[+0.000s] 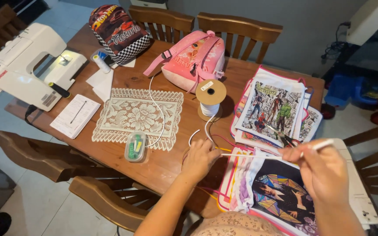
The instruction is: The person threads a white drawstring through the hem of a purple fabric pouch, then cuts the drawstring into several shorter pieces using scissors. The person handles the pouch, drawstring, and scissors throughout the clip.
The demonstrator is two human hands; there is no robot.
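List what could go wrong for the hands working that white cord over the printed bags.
The white cord trails in a loose loop from the spool across the lace mat; a pull by the left hand might tip the upright spool or drag the small plastic case. The scissors lie on the bag stack close to the right hand, so a reach could catch the blades.

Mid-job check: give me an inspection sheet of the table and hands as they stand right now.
Surface: wooden table, lace mat at centre.
Job's things: white cord between both hands; cord spool; printed bag under the hands.
Clutter: pink backpack, bag stack, small plastic case, notebook.
Grips: left hand pinches the cord; right hand holds a white stick.
Cables: dark cable at the wall.
Surroundings: sewing machine, wooden chairs.
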